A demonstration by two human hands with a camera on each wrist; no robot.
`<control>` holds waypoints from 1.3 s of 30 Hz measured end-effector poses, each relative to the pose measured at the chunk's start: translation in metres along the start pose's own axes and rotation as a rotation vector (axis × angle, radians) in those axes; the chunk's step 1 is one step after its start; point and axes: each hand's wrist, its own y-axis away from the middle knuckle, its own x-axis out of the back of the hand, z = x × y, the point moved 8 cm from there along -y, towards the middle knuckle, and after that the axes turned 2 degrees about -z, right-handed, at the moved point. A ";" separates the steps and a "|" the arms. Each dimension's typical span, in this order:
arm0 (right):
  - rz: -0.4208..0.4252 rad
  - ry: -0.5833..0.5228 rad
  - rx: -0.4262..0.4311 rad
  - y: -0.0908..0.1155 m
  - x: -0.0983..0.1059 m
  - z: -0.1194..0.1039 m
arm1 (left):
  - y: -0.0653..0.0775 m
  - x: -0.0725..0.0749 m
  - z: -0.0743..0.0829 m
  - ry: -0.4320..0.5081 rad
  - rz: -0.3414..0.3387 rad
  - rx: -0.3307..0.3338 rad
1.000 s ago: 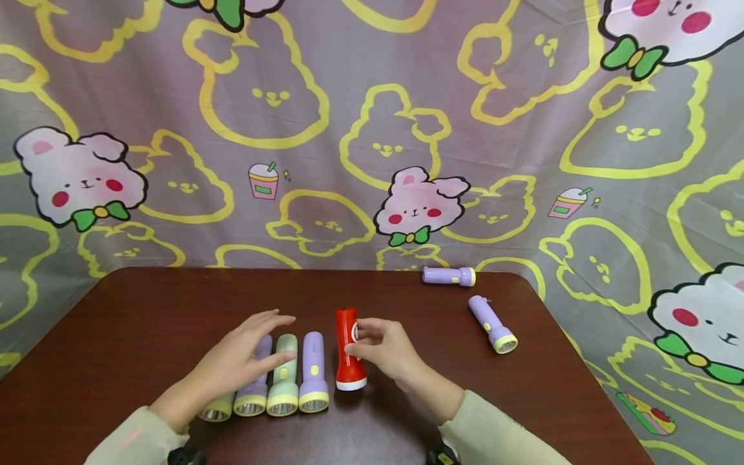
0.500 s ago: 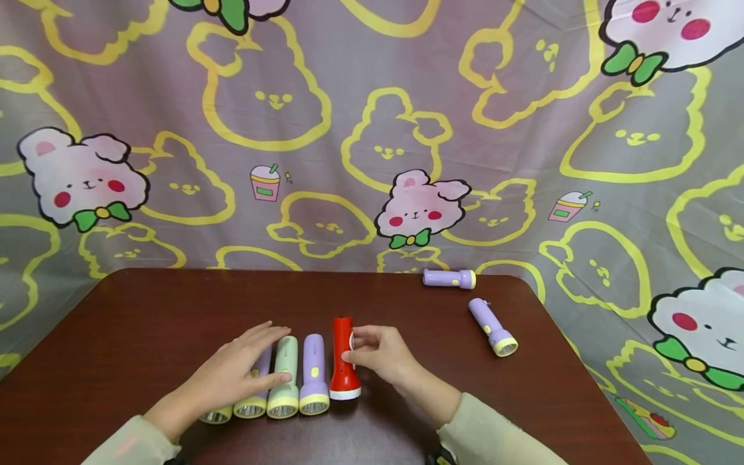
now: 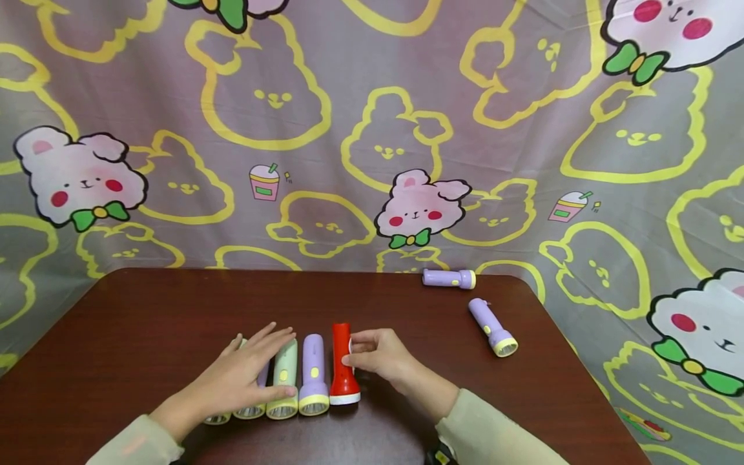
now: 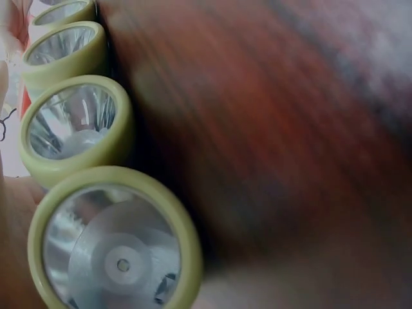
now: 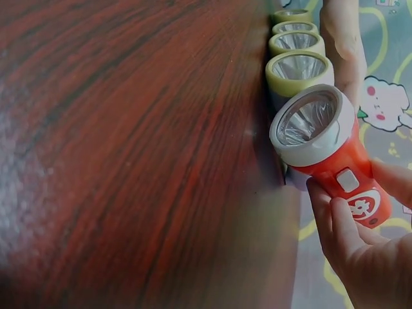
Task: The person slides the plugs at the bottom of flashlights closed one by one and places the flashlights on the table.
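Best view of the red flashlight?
Right wrist: the red flashlight is close up, lens, white button and emblem visible. Head: body and white rim, no lens. Left wrist: only a red sliver, possibly it.

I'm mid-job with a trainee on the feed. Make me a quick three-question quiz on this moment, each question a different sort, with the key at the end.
1. Which hand grips the red flashlight?
2. In the head view, the neighbouring flashlight immediately left of it is mostly: A) green, B) purple, C) white.
3. True or false: in the head view, the farthest purple flashlight lies with its lens end to the right.

Key
1. The right hand.
2. B, purple.
3. True.
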 end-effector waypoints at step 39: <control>0.006 0.050 -0.049 -0.012 -0.004 0.014 | 0.000 -0.005 0.003 0.044 -0.089 0.003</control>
